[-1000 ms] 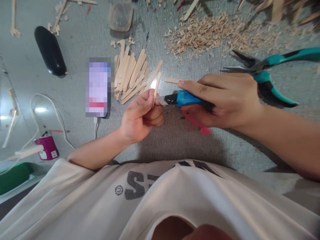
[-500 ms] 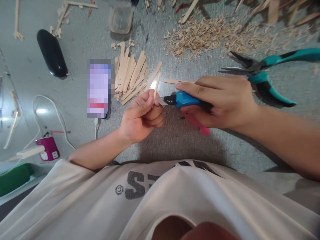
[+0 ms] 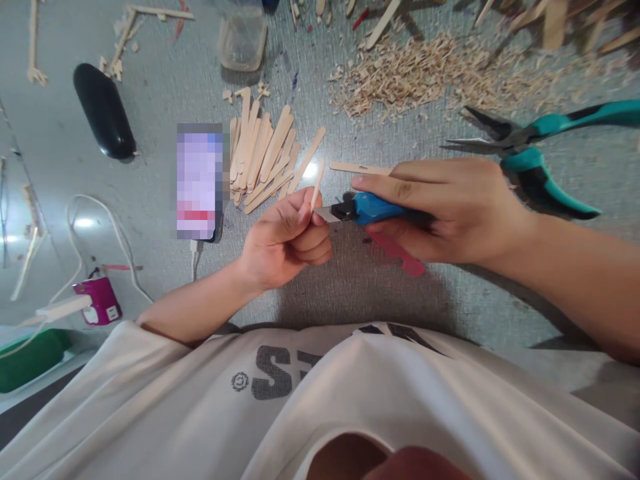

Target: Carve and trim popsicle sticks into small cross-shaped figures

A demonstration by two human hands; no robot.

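Between thumb and fingers, my left hand (image 3: 289, 233) pinches a thin wooden craft stick (image 3: 318, 183), held edge-on and pointing away from me. My right hand (image 3: 445, 207) is closed around a blue utility knife (image 3: 376, 208) with a black tip. The knife's short blade (image 3: 326, 214) points left and meets the stick just by my left thumb. Under the right hand lies a flat pink piece (image 3: 400, 255), partly covered. Another craft stick (image 3: 350, 167) with a small slot lies just beyond my right index finger.
A pile of craft sticks (image 3: 263, 147) lies beside a phone (image 3: 200, 187) with a cable. Teal-handled pliers (image 3: 525, 137) rest open at the right. Wood shavings (image 3: 410, 73) spread at the back. A black case (image 3: 104, 110), a clear container (image 3: 243, 40) and a purple adapter (image 3: 100, 300) are around.
The knife blade has shifted slightly at the stick, and the knife has turned a little in my right hand. The whole view has drifted slightly; both grips stay the same.
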